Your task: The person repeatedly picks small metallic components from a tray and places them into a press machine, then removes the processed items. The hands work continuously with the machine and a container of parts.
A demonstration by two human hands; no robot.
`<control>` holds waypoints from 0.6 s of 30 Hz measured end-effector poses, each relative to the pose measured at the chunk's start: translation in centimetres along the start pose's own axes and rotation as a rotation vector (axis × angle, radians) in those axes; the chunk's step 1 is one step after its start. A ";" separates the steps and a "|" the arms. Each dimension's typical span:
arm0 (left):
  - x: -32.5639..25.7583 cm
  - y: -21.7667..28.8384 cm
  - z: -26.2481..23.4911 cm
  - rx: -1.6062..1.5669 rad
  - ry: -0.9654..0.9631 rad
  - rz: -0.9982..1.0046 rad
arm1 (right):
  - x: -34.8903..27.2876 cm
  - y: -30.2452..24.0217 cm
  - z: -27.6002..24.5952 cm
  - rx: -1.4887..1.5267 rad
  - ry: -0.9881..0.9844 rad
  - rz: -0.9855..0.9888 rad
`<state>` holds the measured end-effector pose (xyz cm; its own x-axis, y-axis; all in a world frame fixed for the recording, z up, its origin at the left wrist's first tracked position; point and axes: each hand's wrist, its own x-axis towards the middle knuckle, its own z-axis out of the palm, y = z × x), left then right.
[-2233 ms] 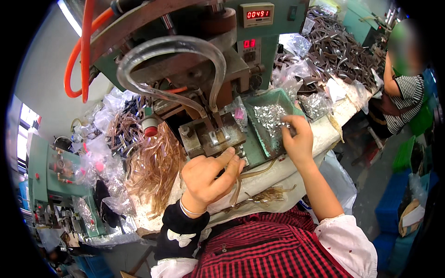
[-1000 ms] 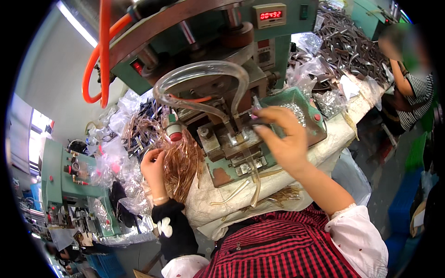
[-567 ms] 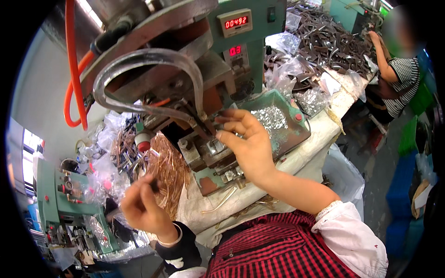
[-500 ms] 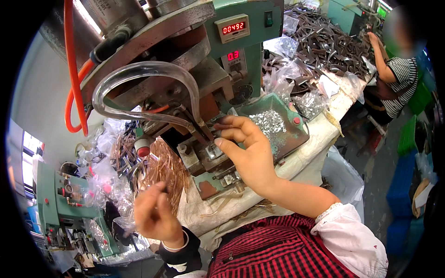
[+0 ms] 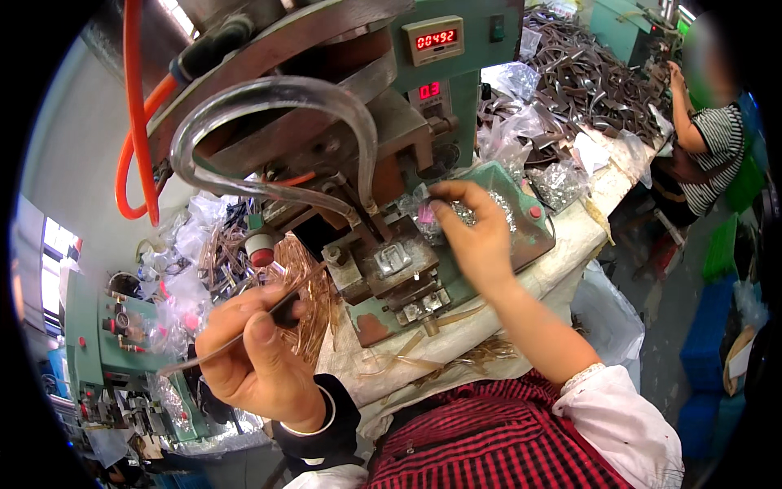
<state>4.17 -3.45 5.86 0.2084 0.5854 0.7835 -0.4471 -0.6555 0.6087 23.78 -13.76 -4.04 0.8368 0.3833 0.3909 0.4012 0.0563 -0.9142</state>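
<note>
**Wearer's clothing and arms**

Red-and-black checked garment covers the torso at the lower edge. Left hand (image 5: 259,359): thin pale bangle at the wrist, then a black sleeve cover with a small white print near its lower end. Right hand (image 5: 481,240): forearm bare up to a rolled white sleeve near the elbow, a narrow patterned band just above its cuff. No gloves on the fingers (image 5: 262,328).

The clear hose (image 5: 269,106) loops low over the die block (image 5: 391,269), leaving a narrow gap beneath; copper strips (image 5: 314,306) crowd its left, a parts tray (image 5: 529,232) its right.
</note>
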 end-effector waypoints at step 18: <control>-3.5 -2.9 -3.2 0.214 -0.043 -0.244 | 1.5 7.4 -5.3 -0.711 0.081 -0.408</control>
<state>1.97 -2.07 0.91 0.3260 0.7199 0.6128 -0.1875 -0.5861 0.7882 29.93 -17.62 -9.69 0.5877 0.3897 0.7090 0.7968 -0.4308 -0.4237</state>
